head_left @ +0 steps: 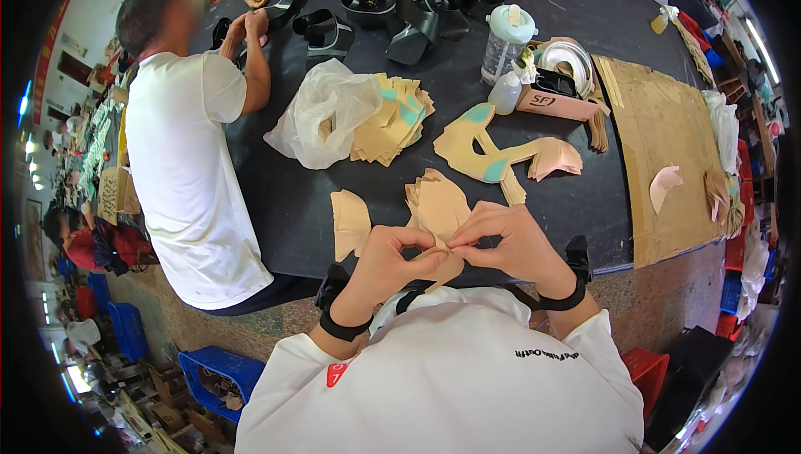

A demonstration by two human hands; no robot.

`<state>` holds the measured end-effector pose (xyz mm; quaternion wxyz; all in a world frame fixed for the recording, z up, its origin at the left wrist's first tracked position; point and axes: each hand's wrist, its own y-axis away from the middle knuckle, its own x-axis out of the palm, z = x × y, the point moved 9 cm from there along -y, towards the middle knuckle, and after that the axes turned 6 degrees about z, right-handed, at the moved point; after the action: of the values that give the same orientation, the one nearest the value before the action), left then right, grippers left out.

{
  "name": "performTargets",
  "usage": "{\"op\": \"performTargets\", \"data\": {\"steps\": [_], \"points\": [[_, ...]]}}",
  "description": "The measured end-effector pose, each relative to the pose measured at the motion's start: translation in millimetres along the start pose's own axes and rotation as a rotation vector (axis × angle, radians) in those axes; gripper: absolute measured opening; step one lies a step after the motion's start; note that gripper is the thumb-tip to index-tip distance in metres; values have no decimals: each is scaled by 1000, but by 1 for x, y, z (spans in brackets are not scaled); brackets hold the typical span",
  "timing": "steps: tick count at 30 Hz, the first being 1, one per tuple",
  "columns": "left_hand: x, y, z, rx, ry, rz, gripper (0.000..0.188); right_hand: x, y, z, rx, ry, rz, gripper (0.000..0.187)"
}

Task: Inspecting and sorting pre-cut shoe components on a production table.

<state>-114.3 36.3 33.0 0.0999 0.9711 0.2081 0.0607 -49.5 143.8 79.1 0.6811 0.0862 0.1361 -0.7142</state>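
Note:
Close to my body, at the table's near edge, both hands pinch a small tan shoe-lining piece (449,269). My left hand (399,255) has its thumb and fingertips closed on one side of the piece. Fingertips of my right hand (506,243) meet them from the other side, also closed on it. Just beyond lies a stack of similar tan pieces (436,202), partly behind my fingers. A single curved tan piece (350,222) rests to the left. Farther right are tan uppers with teal patches (464,138) and a small pile of pinkish pieces (554,158).
The dark table (567,204) also bears a clear plastic bag (321,112), teal-patched tan pieces (392,124), black shoe parts (417,7), a lidded jug (509,41) and a carton (555,103). Cardboard (667,145) covers its right side. A co-worker in white (188,170) stands left.

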Motion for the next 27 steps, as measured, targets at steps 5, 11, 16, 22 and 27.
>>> {"op": "performTargets", "data": {"steps": [5, 11, 16, 22, 27], "points": [[1, -3, -14, 50, -155, -7, 8, -3, 0, -1, 33, 88, -62, 10], [-3, -3, -6, 63, -117, -59, 14, -1, -1, 6, -71, 93, -129, 9], [-8, -3, -1, 111, 7, -100, 10, -4, -1, 11, -90, 59, -148, 12], [-10, -3, 2, 88, 233, -93, 6, 1, -4, -2, -23, -44, -201, 12], [-8, -2, 6, 111, 459, -133, 6, 6, -6, -13, -24, -353, -176, 14]]}}
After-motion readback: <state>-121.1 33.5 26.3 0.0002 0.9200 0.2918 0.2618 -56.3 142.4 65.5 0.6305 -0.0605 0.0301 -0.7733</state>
